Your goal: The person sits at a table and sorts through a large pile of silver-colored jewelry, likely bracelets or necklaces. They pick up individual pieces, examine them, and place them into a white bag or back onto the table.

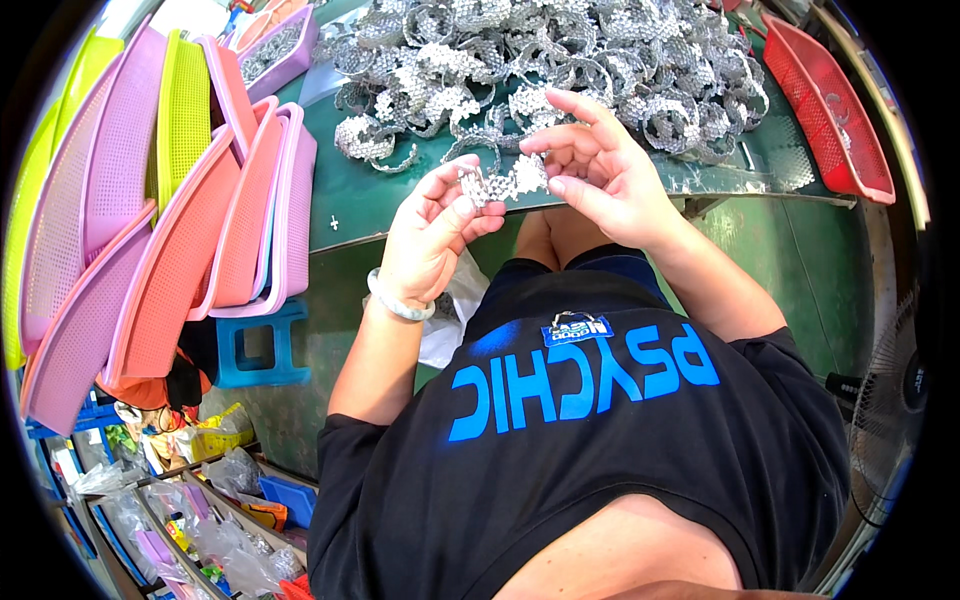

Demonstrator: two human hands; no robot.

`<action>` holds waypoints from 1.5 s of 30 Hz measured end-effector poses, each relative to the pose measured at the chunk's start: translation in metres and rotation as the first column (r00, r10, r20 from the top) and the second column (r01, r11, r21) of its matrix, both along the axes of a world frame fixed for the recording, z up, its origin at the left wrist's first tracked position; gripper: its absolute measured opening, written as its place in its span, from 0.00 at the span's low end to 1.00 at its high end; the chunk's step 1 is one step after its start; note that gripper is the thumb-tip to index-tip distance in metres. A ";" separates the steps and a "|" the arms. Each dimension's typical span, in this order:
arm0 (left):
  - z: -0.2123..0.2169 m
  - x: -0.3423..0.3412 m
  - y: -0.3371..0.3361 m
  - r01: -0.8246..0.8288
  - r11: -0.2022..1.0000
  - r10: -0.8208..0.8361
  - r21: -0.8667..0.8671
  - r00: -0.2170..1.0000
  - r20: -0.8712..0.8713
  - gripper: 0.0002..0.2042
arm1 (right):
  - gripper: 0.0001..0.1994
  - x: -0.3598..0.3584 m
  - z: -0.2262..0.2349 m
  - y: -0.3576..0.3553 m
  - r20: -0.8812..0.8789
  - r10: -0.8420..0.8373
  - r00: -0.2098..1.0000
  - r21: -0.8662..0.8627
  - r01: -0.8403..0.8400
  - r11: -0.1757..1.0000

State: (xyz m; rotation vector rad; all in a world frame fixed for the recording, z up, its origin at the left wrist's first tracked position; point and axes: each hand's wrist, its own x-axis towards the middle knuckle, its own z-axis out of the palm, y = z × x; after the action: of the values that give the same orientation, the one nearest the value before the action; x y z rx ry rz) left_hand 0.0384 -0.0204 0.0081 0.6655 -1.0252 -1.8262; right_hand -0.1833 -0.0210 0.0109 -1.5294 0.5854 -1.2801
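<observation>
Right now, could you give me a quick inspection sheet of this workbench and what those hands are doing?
Surface: green table, mostly covered at the far side.
Job's things: silver sparkly piece held between both hands; heap of similar silver pieces behind.
Clutter: stacked pink and yellow mesh trays on the left; red tray on the right; blue stool.
Grippers: left hand and right hand both pinch the piece.
Cables: nothing seen.
Surroundings: fan at right; bagged goods lower left.

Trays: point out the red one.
The red tray lying at the table's far right edge, alone; the others, pink, orange and yellow-green, stand stacked at the left.
</observation>
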 end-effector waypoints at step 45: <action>-0.004 -0.005 0.007 -0.115 0.811 0.258 -0.574 0.951 0.173 0.38 | 0.39 0.001 -0.007 0.002 0.072 0.085 0.994 0.000 -0.085 0.996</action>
State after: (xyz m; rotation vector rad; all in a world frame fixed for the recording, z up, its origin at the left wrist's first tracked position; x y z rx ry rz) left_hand 0.0339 -0.0134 0.0040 0.6054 -1.5197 -1.1922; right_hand -0.1820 -0.0191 0.0043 -1.4837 0.4705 -1.2631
